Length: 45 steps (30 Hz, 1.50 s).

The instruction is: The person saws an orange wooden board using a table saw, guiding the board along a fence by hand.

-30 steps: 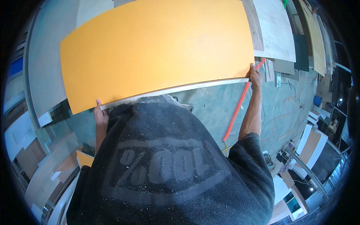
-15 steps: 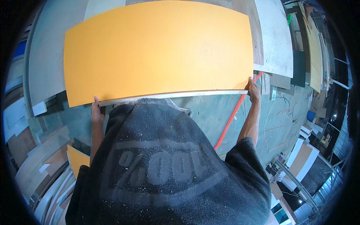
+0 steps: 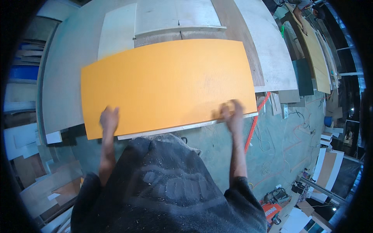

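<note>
A large orange panel (image 3: 167,81) lies on the pale work table in front of me, its near edge close to my body. A strip of pale board (image 3: 186,127) shows beneath that edge. Over the panel's left part is my left hand (image 3: 109,119), smeared by motion, its fingers hard to make out. My right hand (image 3: 233,116) hovers above the right part, blurred, with its fingers bent and apart and nothing visible in them. It casts a shadow on the orange surface. Neither hand grips the panel's edge.
Pale boards (image 3: 268,50) and a fence-like strip (image 3: 178,29) lie beyond the panel. A red coiled hose (image 3: 252,130) hangs at the right. Cables (image 3: 295,128) run over the floor. Stacked offcuts (image 3: 50,186) stand at left. Another person's arm (image 3: 299,17) reaches over a yellowish board.
The orange panel appears lower and nearer in view, showing more table beyond it. Both hands have let go of its edge and corner and moved inward over its surface.
</note>
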Each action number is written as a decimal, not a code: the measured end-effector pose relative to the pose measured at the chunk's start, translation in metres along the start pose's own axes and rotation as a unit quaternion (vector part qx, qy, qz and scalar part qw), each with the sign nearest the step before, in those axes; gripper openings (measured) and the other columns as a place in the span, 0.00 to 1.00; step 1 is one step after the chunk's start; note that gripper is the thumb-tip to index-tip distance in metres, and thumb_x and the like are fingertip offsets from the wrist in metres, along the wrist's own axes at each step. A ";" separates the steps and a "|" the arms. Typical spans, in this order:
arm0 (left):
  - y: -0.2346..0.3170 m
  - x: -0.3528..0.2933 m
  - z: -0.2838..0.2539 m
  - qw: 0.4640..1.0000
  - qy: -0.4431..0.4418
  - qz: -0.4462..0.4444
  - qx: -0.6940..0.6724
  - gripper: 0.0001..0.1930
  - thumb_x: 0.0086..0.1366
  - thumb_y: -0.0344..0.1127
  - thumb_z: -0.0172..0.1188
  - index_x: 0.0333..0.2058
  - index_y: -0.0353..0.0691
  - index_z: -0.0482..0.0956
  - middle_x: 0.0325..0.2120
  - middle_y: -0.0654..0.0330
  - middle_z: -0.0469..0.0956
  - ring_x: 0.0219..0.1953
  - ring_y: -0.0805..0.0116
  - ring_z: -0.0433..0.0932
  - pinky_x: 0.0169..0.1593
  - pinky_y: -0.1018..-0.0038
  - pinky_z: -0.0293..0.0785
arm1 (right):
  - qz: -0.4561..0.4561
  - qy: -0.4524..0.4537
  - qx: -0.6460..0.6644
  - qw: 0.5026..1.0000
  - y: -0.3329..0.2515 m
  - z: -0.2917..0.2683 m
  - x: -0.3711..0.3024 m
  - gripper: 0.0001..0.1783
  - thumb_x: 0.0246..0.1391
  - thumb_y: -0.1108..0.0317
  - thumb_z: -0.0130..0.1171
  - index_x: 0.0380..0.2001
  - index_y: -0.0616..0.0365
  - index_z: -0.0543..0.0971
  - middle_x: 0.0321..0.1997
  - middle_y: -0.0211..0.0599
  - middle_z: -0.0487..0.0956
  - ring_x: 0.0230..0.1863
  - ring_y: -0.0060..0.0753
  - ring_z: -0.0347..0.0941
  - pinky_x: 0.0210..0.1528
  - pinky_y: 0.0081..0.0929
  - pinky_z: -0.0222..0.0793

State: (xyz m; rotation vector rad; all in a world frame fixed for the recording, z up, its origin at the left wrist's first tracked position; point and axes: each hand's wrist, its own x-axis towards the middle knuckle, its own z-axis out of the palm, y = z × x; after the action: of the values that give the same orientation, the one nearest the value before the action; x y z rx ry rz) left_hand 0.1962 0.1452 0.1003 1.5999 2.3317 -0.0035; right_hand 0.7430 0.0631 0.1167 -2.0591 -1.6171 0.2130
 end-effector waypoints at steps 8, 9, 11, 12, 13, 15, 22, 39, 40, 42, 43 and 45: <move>0.235 0.030 0.018 0.952 -0.108 0.283 0.037 0.54 0.62 0.66 0.68 0.79 0.58 0.49 0.81 0.57 0.41 0.81 0.46 0.40 0.71 0.23 0.47 | -0.191 -0.176 -0.086 0.962 -0.187 0.092 -0.092 0.45 0.49 0.57 0.71 0.70 0.58 0.69 0.76 0.39 0.67 0.63 0.39 0.71 0.55 0.42 0.69; 0.233 0.027 0.027 0.951 -0.141 0.268 0.056 0.57 0.61 0.68 0.68 0.80 0.61 0.44 0.82 0.59 0.34 0.82 0.46 0.33 0.70 0.18 0.43 | -0.209 -0.155 -0.112 0.959 -0.185 0.108 -0.098 0.48 0.46 0.54 0.72 0.70 0.57 0.69 0.76 0.38 0.68 0.59 0.38 0.72 0.52 0.40 0.68; 0.238 0.017 0.026 0.951 -0.150 0.262 0.062 0.55 0.63 0.68 0.65 0.80 0.60 0.44 0.82 0.59 0.35 0.82 0.45 0.34 0.69 0.18 0.47 | -0.235 -0.115 -0.173 0.949 -0.171 0.127 -0.098 0.53 0.40 0.46 0.75 0.70 0.57 0.70 0.74 0.36 0.70 0.50 0.34 0.73 0.46 0.36 0.66; 0.240 0.016 0.024 0.951 -0.157 0.257 0.068 0.55 0.64 0.69 0.64 0.80 0.59 0.44 0.82 0.59 0.35 0.82 0.45 0.35 0.69 0.19 0.50 | -0.241 -0.117 -0.157 0.951 -0.168 0.127 -0.093 0.50 0.43 0.48 0.73 0.69 0.57 0.72 0.72 0.35 0.71 0.48 0.33 0.73 0.44 0.34 0.65; 0.247 0.018 0.023 0.952 -0.152 0.256 0.065 0.54 0.64 0.67 0.64 0.80 0.59 0.45 0.82 0.59 0.36 0.82 0.44 0.35 0.69 0.19 0.50 | -0.248 -0.119 -0.140 0.951 -0.164 0.126 -0.089 0.46 0.45 0.49 0.71 0.68 0.58 0.73 0.71 0.34 0.73 0.46 0.32 0.72 0.43 0.33 0.64; 0.249 0.020 0.024 0.952 -0.155 0.256 0.062 0.54 0.64 0.67 0.65 0.80 0.59 0.45 0.82 0.59 0.36 0.82 0.44 0.35 0.69 0.19 0.50 | -0.257 -0.131 -0.124 0.949 -0.163 0.120 -0.082 0.43 0.48 0.50 0.68 0.66 0.58 0.75 0.69 0.34 0.75 0.45 0.31 0.72 0.42 0.32 0.64; 0.259 0.054 0.028 0.953 -0.157 0.249 0.079 0.54 0.65 0.66 0.65 0.80 0.59 0.43 0.82 0.58 0.36 0.82 0.44 0.34 0.68 0.18 0.51 | -0.261 -0.140 -0.100 0.950 -0.173 0.126 -0.043 0.38 0.51 0.54 0.65 0.65 0.59 0.76 0.67 0.36 0.76 0.46 0.31 0.73 0.43 0.30 0.65; 0.308 0.218 0.004 0.954 -0.128 0.258 0.083 0.54 0.63 0.68 0.66 0.79 0.65 0.44 0.82 0.62 0.36 0.82 0.45 0.37 0.69 0.18 0.50 | -0.263 -0.180 -0.045 0.947 -0.209 0.178 0.113 0.54 0.35 0.42 0.79 0.61 0.68 0.75 0.63 0.42 0.72 0.49 0.38 0.75 0.45 0.35 0.70; 0.311 0.227 0.002 0.954 -0.126 0.259 0.084 0.54 0.63 0.68 0.65 0.79 0.65 0.44 0.82 0.62 0.36 0.82 0.45 0.37 0.69 0.18 0.50 | -0.257 -0.195 -0.045 0.946 -0.213 0.182 0.123 0.54 0.33 0.43 0.80 0.60 0.68 0.76 0.63 0.42 0.72 0.50 0.38 0.75 0.46 0.36 0.71; 0.320 0.243 -0.003 0.953 -0.126 0.260 0.088 0.54 0.63 0.69 0.65 0.79 0.65 0.44 0.82 0.63 0.36 0.82 0.47 0.36 0.69 0.19 0.51 | -0.249 -0.206 -0.051 0.945 -0.217 0.189 0.141 0.53 0.32 0.43 0.81 0.58 0.68 0.77 0.62 0.43 0.72 0.50 0.39 0.75 0.47 0.36 0.72; 0.323 0.250 -0.005 0.953 -0.127 0.261 0.090 0.54 0.63 0.69 0.64 0.79 0.65 0.44 0.82 0.63 0.36 0.82 0.47 0.36 0.69 0.19 0.52 | -0.249 -0.201 -0.054 0.946 -0.219 0.193 0.148 0.52 0.31 0.43 0.81 0.56 0.68 0.78 0.62 0.43 0.72 0.50 0.39 0.76 0.47 0.36 0.73; 0.324 0.261 -0.004 0.953 -0.124 0.261 0.089 0.53 0.63 0.70 0.64 0.79 0.66 0.44 0.82 0.64 0.36 0.82 0.48 0.36 0.70 0.20 0.52 | -0.252 -0.197 -0.060 0.945 -0.220 0.204 0.155 0.50 0.30 0.43 0.82 0.54 0.67 0.79 0.61 0.44 0.72 0.50 0.39 0.76 0.48 0.37 0.75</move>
State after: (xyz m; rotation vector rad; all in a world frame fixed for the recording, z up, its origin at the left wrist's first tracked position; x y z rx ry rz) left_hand 0.4056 0.5047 0.0930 2.1215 1.7070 -0.2860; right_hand 0.5106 0.3041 0.0757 -1.6769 -2.3945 0.3668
